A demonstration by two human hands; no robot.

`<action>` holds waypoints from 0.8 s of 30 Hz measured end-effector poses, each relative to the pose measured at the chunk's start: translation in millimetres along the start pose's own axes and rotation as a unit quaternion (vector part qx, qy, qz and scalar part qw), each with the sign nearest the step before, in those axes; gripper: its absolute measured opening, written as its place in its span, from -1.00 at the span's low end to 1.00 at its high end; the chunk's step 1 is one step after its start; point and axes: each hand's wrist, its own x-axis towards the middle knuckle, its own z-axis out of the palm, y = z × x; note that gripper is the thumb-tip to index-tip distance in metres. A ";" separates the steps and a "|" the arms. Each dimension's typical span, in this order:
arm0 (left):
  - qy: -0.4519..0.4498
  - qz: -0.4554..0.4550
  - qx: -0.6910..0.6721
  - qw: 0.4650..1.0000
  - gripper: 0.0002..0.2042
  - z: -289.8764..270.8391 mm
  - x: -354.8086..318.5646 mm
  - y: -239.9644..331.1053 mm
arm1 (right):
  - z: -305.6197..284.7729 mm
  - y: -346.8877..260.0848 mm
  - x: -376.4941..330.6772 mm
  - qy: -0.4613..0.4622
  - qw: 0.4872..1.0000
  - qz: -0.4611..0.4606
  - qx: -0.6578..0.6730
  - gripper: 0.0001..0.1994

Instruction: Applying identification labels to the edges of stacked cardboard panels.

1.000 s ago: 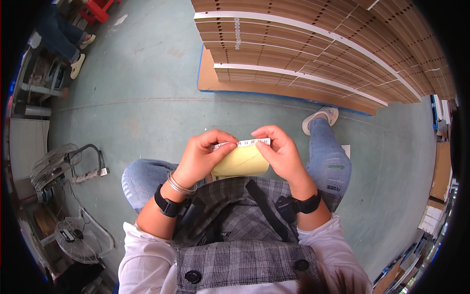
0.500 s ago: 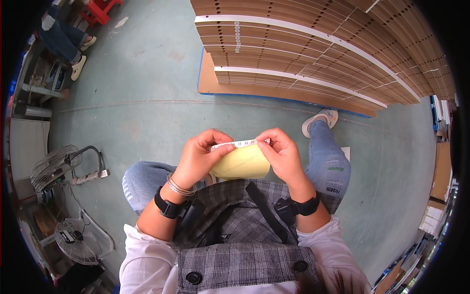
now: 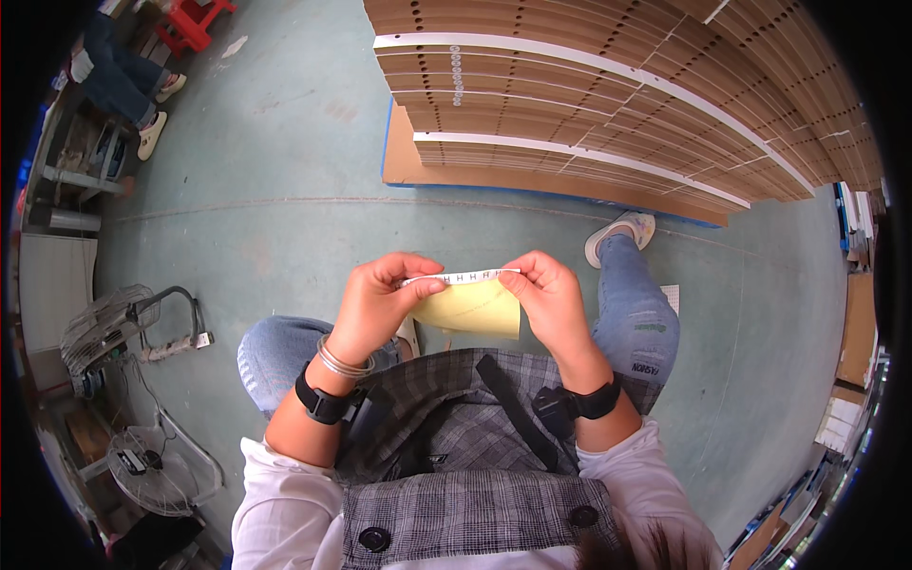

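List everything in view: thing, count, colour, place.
yellow sheet: one, pale yellow, between both hands
white strip: one, white, along the sheet's top edge, pinched at both ends
cardboard stack: one large pile, brown, top right on floor
fans: two, grey wire, left edge
red stool: one, top left
other person's legs: blue jeans, top left
left hand: bangles, black wristband
right hand: black wristband
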 end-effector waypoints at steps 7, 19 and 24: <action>0.003 0.018 0.016 1.000 -0.86 0.5 -2.1 3.3 | -0.1 -3.5 -3.2 0.008 0.997 -0.021 -0.072 -0.89; -0.001 0.031 0.005 1.000 -0.88 0.0 -2.6 0.8 | 6.0 -2.5 -1.8 -0.013 0.999 -0.032 0.027 -0.94; -0.005 0.026 0.000 1.000 -0.90 0.8 -2.9 1.4 | 0.9 -5.9 -3.4 -0.036 0.998 -0.030 -0.035 -0.92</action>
